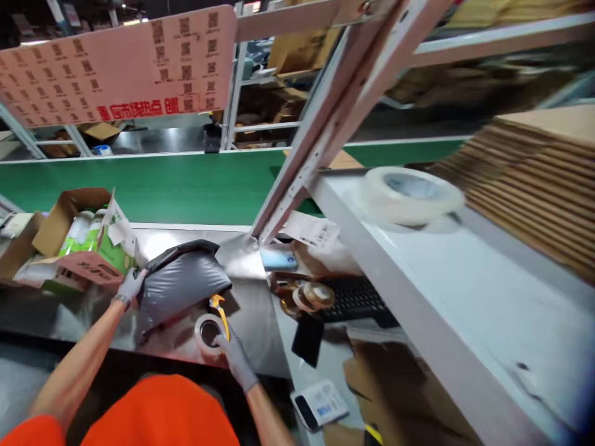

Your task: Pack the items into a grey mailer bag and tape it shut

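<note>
The gloved left hand (130,286) has its fingers closed on the left edge of a grey poly mailer bag (181,282), which lies puffed and slightly tilted on the steel worktop (251,310), its dark opening turned toward the far side. The gloved right hand (235,356) grips a tape dispenser (211,325) — a roll of clear tape with a yellow cutter sticking up from it — and this sits on the worktop just at the near right corner of the bag, touching or nearly touching it; the blur makes it hard to tell which. To the left of the bag, just beside the left hand, stands an open cardboard box (69,238) with green-and-white bottles inside and a pink printed flap folded out toward the bag. Behind the worktop runs a green conveyor belt (186,183), and above it hangs a pink sign (116,62) covered in QR codes with red lettering. To the right of the bag lie a black keyboard (356,298), a brown tape roll (311,296) just beside it and a dark phone (307,337) near its front edge. A white shelf (465,297) slants across the right side — a large roll of clear tape (411,195) rests on it, with a stack of flat cardboard sheets (534,179) behind.
</note>
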Demonstrator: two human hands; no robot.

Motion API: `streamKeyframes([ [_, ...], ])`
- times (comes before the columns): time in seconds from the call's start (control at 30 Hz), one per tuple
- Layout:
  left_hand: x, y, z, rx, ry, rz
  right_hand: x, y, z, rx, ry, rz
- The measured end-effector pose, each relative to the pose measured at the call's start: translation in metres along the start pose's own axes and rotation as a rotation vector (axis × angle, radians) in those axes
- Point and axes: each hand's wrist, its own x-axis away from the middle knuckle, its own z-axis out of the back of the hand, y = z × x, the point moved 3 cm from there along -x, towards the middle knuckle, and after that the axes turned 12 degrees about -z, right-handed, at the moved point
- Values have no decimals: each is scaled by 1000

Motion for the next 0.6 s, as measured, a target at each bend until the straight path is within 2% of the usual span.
streamKeyframes([
  [0.07, 53, -24, 1, -8, -2, 71, -13, -21, 14, 29, -58, -24],
  [0.17, 109, -42, 0, -19, -99, 77, -31, -44, 10, -35, -139, -66],
  [0.23, 123, -43, -1, -30, -128, 38, -36, -49, -1, -141, -124, -109],
  [0.3, 121, -42, -1, -32, -104, 3, -27, -42, -7, -227, -51, -139],
  [0.37, 112, -39, -2, -30, -104, -57, -2, -22, -5, -259, 33, -147],
  [0.43, 105, -35, -4, -49, -138, -127, 37, 12, 0, -253, 76, -120],
  [0.5, 104, -34, -6, -88, -164, -178, 86, 58, -5, -197, 38, -75],
  [0.6, 119, -35, -8, -131, -215, -219, 156, 132, -36, -109, -76, -75],
])
